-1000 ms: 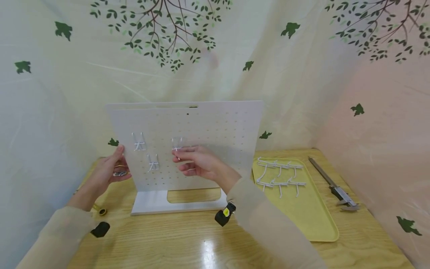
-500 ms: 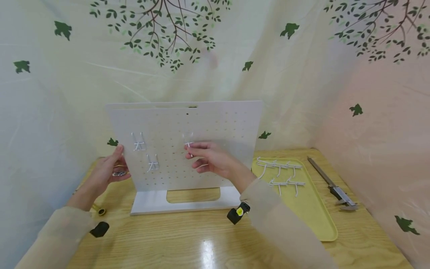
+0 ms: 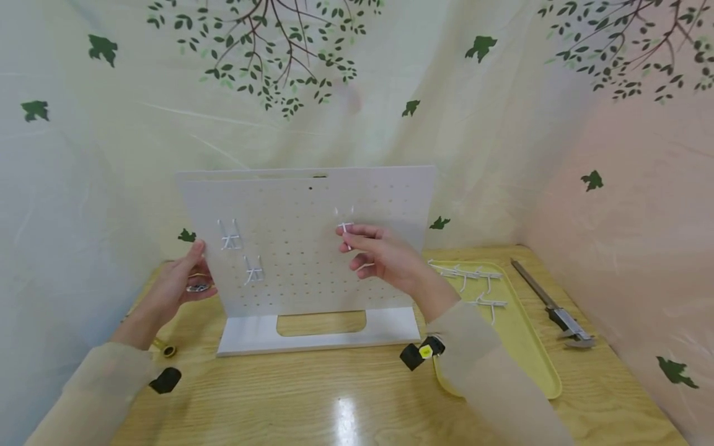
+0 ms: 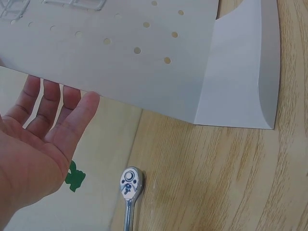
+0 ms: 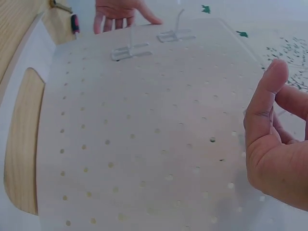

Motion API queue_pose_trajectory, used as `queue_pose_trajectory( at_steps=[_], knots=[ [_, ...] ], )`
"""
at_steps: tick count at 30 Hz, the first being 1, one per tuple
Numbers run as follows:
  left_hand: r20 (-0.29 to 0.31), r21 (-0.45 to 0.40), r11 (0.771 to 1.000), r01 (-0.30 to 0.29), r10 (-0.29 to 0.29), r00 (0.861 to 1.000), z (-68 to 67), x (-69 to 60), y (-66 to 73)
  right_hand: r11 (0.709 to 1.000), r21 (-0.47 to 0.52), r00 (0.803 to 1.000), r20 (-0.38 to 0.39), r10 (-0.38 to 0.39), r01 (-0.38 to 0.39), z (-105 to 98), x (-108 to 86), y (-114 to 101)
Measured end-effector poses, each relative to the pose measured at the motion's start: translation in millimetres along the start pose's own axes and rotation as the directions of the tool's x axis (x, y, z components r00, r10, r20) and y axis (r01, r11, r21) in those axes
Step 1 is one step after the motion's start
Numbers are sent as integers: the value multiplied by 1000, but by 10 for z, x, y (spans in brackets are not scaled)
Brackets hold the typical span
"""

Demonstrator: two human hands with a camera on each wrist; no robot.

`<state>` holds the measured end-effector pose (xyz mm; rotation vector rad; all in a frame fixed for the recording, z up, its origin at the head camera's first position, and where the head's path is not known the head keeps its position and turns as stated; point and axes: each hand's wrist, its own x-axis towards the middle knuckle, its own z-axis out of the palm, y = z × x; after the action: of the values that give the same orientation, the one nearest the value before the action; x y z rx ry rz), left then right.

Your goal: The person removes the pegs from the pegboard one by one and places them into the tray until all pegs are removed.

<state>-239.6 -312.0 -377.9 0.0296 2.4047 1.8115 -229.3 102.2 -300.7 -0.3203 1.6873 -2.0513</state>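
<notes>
A white pegboard stands upright on its base, with two white wire hooks hung on its left part, one lower and to the right of the other. My left hand grips the board's left edge; in the left wrist view the thumb and fingers of that hand lie along this edge. A third white hook is pinched between thumb and fingers of my right hand, in front of the board's right half. The right wrist view mostly hides that hook behind the hand.
To the right, a yellow tray holds several white hooks, partly behind my right sleeve. A caliper lies beside the tray. Near my left hand are a ratchet and a brass-coloured tool; a red-handled tool lies behind the board.
My right hand has moved right and slightly up across the board's face, carrying the pinched hook. My left hand has stayed at the edge.
</notes>
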Motion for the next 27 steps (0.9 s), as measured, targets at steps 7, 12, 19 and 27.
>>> queue_pose_trajectory(
  at_steps=[7,12,19,27],
  knots=[
    [7,-40,999,-5,5,1000,-3,-21,15,998,28,998,-13,-62,62,-108,-162,-97],
    [6,-40,999,-5,5,1000,-3,-21,15,995,-24,994,-33,-100,100,-236,-283,-130],
    [7,-27,1000,-5,5,1000,8,-26,24,966,-221,983,-99,-156,131,-447,-493,-141],
    [5,-38,999,-11,11,1000,2,-34,17,910,-397,974,-130,-183,118,-662,-750,-147]
  ],
)
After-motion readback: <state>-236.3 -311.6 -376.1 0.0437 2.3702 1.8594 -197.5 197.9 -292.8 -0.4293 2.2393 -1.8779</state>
